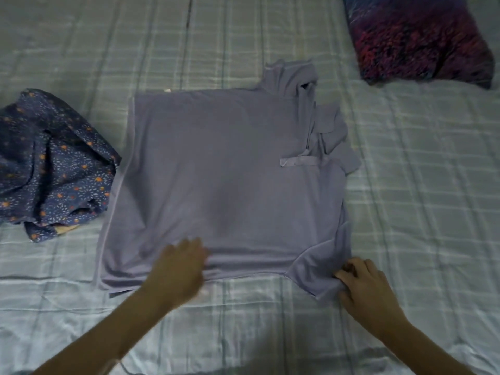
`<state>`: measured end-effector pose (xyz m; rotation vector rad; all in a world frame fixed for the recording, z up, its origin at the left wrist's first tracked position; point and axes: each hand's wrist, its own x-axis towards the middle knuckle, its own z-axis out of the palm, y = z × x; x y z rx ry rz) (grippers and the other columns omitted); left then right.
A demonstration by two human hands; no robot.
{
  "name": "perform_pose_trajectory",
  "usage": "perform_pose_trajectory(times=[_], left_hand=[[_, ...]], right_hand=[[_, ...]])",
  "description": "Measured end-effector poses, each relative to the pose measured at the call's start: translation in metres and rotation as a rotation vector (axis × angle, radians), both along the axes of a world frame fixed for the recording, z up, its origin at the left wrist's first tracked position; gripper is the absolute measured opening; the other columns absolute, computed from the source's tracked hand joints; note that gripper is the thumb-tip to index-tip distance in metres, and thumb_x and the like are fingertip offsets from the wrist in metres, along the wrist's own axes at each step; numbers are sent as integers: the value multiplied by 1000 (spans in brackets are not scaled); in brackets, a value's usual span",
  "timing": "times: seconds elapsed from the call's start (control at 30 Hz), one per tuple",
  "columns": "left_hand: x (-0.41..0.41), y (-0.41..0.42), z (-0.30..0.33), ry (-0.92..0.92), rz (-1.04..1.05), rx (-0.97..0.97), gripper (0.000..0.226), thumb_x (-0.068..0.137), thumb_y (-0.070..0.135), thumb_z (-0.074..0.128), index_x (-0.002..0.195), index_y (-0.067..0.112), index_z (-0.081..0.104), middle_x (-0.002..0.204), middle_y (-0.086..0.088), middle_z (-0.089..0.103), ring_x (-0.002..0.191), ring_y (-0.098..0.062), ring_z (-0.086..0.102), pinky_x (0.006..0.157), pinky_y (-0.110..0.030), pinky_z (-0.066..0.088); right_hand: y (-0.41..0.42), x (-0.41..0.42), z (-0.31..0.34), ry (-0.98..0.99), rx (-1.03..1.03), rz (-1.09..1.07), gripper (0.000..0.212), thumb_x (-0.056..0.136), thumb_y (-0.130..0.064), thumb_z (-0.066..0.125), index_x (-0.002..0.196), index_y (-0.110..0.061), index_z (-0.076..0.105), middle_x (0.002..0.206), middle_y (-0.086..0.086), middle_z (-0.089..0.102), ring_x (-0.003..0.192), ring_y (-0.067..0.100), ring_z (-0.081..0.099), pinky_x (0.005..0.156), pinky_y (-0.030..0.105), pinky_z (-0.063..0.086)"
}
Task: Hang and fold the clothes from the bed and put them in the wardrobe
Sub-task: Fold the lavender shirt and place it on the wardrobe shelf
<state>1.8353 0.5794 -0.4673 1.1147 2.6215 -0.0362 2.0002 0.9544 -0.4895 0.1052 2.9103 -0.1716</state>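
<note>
A lilac polo shirt lies flat on the bed, folded into a rough square, its collar and sleeve bunched at the right side. My left hand rests on the shirt's near edge with the fingers blurred and flat on the cloth. At the shirt's near right corner my right hand pinches the fabric between thumb and fingers. A crumpled dark blue garment with small orange and white flowers lies to the left, touching the shirt's left edge.
The bed is covered by a pale blue-green checked sheet. A pillow with a purple, red and blue print sits at the far right.
</note>
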Motion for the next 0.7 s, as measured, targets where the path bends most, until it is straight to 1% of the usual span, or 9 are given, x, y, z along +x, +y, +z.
perform_pose_trajectory(times=[0.07,0.13,0.23,0.33,0.5,0.53,0.6,0.63,0.7], left_hand=[[20,51,-5,-184,-92,177,33,69,40,53,99,27,58,97,2,59,83,-21,64,64,-30,52],[39,97,-15,-326,-143,207,42,81,45,52,118,26,50,117,2,52,106,-20,53,81,-35,48],[59,154,-32,-440,-65,250,70,73,57,65,129,24,40,126,1,44,113,-22,42,89,-39,39],[76,192,-49,-425,-11,278,77,58,58,72,121,25,41,115,3,49,100,-19,47,80,-34,41],[76,208,-66,-329,211,426,40,61,23,78,89,22,50,84,6,53,74,-17,55,57,-25,43],[73,207,-69,-346,215,468,32,64,20,74,86,21,50,82,5,54,74,-18,55,56,-26,42],[68,201,-65,-395,212,499,11,78,23,56,88,19,55,86,0,58,81,-21,55,62,-30,44],[65,198,-62,-425,211,501,16,83,27,47,93,19,58,90,-1,61,84,-22,55,67,-32,45],[61,193,-63,-478,203,511,26,88,32,40,98,22,60,93,-1,64,87,-22,55,72,-35,47]], right_hand=[[-3,-7,-1,23,-78,-107,20,72,-34,53,81,-22,65,98,4,54,82,26,50,59,35,45],[-3,-16,0,14,-191,-222,9,79,-26,58,83,-20,64,95,3,55,79,25,54,61,37,48],[-2,-31,-1,-73,-422,-394,12,92,-16,53,81,-20,55,78,0,56,67,18,57,63,44,51],[-1,-44,-2,-73,-487,-414,16,96,-24,46,80,-26,46,67,-6,56,61,11,57,63,43,52],[8,-58,5,-135,-564,-285,8,97,-36,48,91,-37,43,69,-13,57,62,5,57,62,35,52],[11,-57,7,-125,-567,-196,10,94,-44,53,96,-39,44,75,-17,57,67,2,57,63,30,50],[19,-50,3,-92,-416,26,47,79,-67,60,112,-36,49,92,-19,54,82,2,53,65,27,47],[24,-45,-4,-82,-297,105,65,69,-72,64,118,-31,51,97,-14,55,86,8,53,65,30,46],[30,-36,-16,-48,-98,179,75,53,-60,75,115,-24,53,96,-3,56,83,21,58,59,35,47]])
